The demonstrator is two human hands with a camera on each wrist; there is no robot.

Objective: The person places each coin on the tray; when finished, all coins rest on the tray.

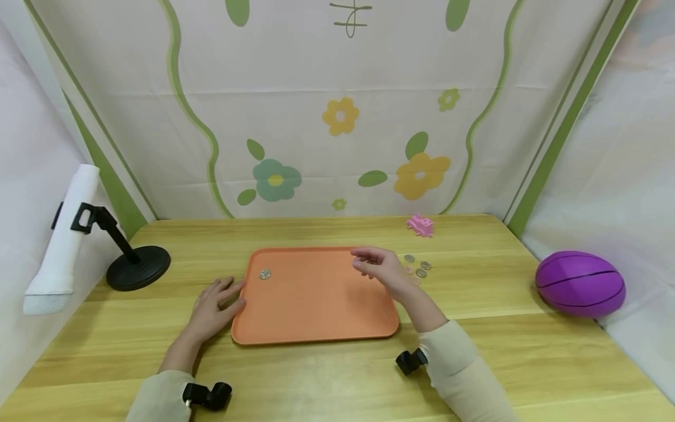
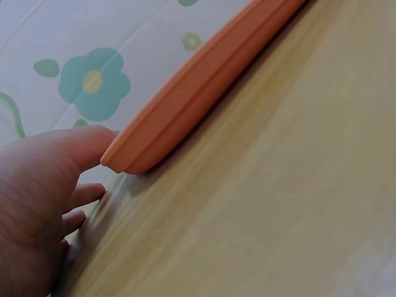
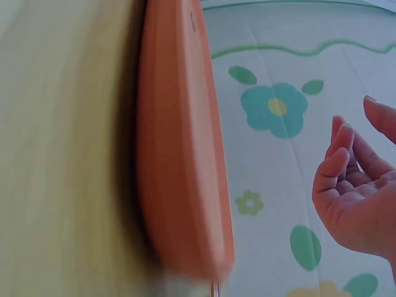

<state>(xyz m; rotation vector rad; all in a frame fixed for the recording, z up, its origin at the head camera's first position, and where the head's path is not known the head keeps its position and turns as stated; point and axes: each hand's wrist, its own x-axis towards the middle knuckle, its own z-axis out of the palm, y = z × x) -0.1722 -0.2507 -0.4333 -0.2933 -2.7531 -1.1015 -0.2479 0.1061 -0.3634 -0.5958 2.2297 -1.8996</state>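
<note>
My left hand lies flat on the counter at the left edge of the orange tray, fingers straight; the left wrist view shows the thumb touching the tray's rim at a corner. The hand grips nothing.

My right hand hovers above the right far corner of the tray, fingers loosely curled. In the right wrist view the palm is empty and the fingers are apart, clamped on nothing.

The tray sits flat on the counter, central in front of me. One coin lies inside the tray, near its far left corner. A small group of loose coins lies on the counter just beyond the tray's right far corner, partly hidden by my right hand.

A pink toy stands behind the tray, toward the right. A purple ball rests well to the tray's right. A black stand holding a white cylinder sits to the tray's left.
</note>
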